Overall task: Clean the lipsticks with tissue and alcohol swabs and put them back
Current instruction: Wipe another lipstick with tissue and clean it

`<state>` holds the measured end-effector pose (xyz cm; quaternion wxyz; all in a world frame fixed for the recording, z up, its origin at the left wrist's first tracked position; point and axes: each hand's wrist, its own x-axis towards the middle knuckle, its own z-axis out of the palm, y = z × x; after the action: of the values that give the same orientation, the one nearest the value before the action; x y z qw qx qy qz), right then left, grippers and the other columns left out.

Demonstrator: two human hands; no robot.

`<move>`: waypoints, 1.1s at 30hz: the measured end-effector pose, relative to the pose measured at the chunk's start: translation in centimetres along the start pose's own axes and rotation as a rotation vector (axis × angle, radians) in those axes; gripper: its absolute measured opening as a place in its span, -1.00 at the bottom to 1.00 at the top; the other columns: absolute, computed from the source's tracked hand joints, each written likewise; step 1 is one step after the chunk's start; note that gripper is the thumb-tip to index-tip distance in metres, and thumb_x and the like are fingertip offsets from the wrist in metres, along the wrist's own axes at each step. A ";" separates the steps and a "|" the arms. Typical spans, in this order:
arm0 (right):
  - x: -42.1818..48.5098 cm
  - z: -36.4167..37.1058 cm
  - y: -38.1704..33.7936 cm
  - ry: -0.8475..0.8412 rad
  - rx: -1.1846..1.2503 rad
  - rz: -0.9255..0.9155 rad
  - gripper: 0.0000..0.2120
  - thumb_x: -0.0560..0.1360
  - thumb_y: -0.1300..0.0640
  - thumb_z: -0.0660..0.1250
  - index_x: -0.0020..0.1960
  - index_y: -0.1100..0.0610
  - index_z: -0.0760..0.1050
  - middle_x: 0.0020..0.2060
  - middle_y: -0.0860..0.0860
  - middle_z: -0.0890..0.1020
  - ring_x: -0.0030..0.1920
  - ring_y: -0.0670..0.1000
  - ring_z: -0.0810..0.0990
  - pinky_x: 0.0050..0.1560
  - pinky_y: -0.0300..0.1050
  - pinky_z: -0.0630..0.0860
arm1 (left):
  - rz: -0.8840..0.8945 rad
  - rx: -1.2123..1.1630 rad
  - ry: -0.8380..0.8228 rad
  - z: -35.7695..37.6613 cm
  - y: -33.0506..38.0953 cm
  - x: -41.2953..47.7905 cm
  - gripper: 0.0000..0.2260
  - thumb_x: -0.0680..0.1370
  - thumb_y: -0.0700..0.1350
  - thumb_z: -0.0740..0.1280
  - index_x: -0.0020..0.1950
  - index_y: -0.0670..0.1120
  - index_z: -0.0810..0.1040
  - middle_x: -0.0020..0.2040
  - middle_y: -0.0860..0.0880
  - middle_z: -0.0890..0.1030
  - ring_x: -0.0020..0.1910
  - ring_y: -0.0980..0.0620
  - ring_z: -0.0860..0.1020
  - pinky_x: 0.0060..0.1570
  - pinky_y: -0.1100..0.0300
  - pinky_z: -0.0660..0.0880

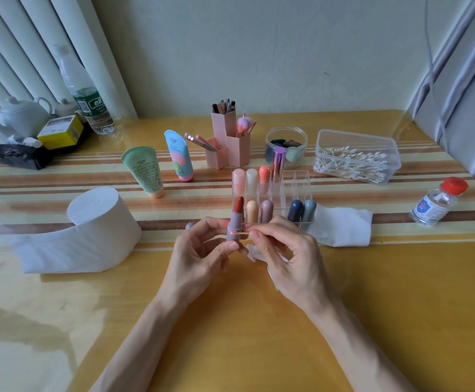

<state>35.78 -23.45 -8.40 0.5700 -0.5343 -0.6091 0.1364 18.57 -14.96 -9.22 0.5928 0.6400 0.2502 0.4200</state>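
Note:
My left hand (202, 250) holds an open mauve lipstick (235, 222) upright, its brick-red bullet wound out. My right hand (281, 250) pinches a cotton swab (240, 233) whose stained tip touches the side of the lipstick's tube; a bit of white tissue (254, 254) shows under that hand. Just behind stands a clear acrylic organizer (301, 179) with several capped lipsticks in it. The lipstick's mauve cap (190, 225) peeks out behind my left fingers.
A tissue roll (95, 222) lies at the left with a strip unrolled. A folded tissue (341, 227) lies right of the organizer, an alcohol bottle (437, 205) with a red cap further right. A clear box of cotton swabs (355, 157), brush holders (228, 142) and two tubes stand behind.

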 end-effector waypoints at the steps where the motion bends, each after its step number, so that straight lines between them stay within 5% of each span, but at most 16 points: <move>1: 0.0 0.0 0.0 -0.001 0.007 0.002 -0.84 0.64 0.27 0.40 0.17 0.22 0.71 -0.16 0.05 0.62 -0.10 0.00 0.66 -0.08 -0.40 0.54 | 0.010 0.001 -0.028 0.0 0.1 0.0 -0.78 0.58 -0.24 0.40 0.19 -0.30 0.54 -0.05 -0.21 0.70 -0.12 -0.21 0.71 -0.36 0.16 0.53; 6: 0.0 -0.1 0.0 0.009 -0.028 -0.022 -0.86 0.63 0.28 0.41 0.15 0.22 0.71 -0.17 0.03 0.63 -0.13 -0.05 0.65 -0.09 -0.39 0.54 | 0.008 0.020 -0.097 0.2 0.6 -0.2 -0.74 0.61 -0.20 0.39 0.27 -0.28 0.55 -0.09 -0.14 0.70 -0.13 -0.08 0.65 -0.27 0.21 0.51; 12: -0.1 0.1 0.3 0.005 -0.034 -0.017 -0.85 0.65 0.22 0.40 0.16 0.18 0.71 -0.15 0.00 0.64 -0.11 0.02 0.67 -0.14 0.01 0.64 | 0.002 0.012 -0.115 0.2 0.3 -0.1 -0.77 0.65 -0.18 0.31 0.23 -0.29 0.57 -0.10 -0.25 0.66 -0.12 -0.14 0.64 -0.31 0.17 0.50; 19: 0.0 0.0 0.2 0.009 -0.049 -0.029 -0.85 0.65 0.24 0.40 0.16 0.18 0.71 -0.15 -0.01 0.64 -0.11 -0.01 0.66 -0.11 -0.21 0.59 | 0.036 0.069 -0.180 0.2 0.7 0.0 -0.71 0.69 -0.17 0.19 0.25 -0.34 0.56 -0.09 -0.24 0.51 -0.13 -0.02 0.50 -0.22 0.16 0.47; 26: 0.0 -0.1 -0.1 0.012 -0.001 -0.020 -0.84 0.64 0.27 0.40 0.18 0.18 0.71 -0.16 0.05 0.63 -0.11 0.03 0.67 -0.09 -0.31 0.58 | 0.010 -0.069 -0.051 0.2 0.8 -0.1 -0.75 0.63 -0.27 0.27 0.25 -0.38 0.49 -0.06 -0.25 0.68 -0.11 -0.14 0.67 -0.30 0.15 0.52; 30: 0.0 -0.1 0.0 0.002 0.038 0.005 -0.83 0.66 0.24 0.39 0.19 0.19 0.71 -0.15 0.07 0.62 -0.10 0.08 0.68 -0.12 -0.15 0.68 | -0.005 -0.073 -0.080 0.2 0.9 -0.1 -0.74 0.66 -0.27 0.22 0.30 -0.39 0.49 -0.07 -0.25 0.68 -0.10 -0.13 0.66 -0.29 0.15 0.52; 33: 0.0 -0.1 0.0 0.013 0.023 0.004 -0.84 0.64 0.28 0.40 0.17 0.22 0.71 -0.17 0.06 0.61 -0.15 0.03 0.65 -0.10 -0.35 0.57 | -0.017 -0.073 -0.108 0.3 1.1 -0.2 -0.73 0.69 -0.26 0.18 0.32 -0.36 0.49 -0.06 -0.22 0.67 -0.09 -0.12 0.64 -0.28 0.15 0.52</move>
<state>35.85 -23.53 -8.39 0.5799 -0.5296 -0.6028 0.1409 18.50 -15.45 -8.20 0.6317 0.6377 0.2077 0.3887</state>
